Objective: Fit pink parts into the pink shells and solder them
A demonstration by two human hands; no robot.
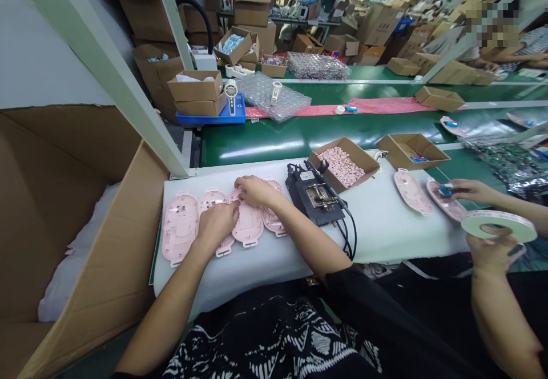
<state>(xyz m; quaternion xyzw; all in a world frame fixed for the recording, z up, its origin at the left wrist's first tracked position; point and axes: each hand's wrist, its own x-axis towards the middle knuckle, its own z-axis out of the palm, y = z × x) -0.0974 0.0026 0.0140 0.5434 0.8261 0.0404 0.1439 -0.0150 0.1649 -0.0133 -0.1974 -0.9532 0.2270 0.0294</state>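
Observation:
Several pink plastic shells (180,228) lie in a row on the white work surface. My left hand (217,223) rests over the second shell, its fingertips reaching the edge of the third shell (248,225). Just above it, my right hand (253,190) bends its fingers down onto the upper part of that third shell. The fingers of both hands are closed, and whatever small thing they may pinch is hidden. A fourth shell (274,223) lies partly under my right wrist.
A black device with cables (314,195) stands right of the shells, near a box of small pink parts (341,165). A large carton (85,253) is at the left. At the right, a co-worker's hands hold a tape roll (499,226) and a blue part (446,190).

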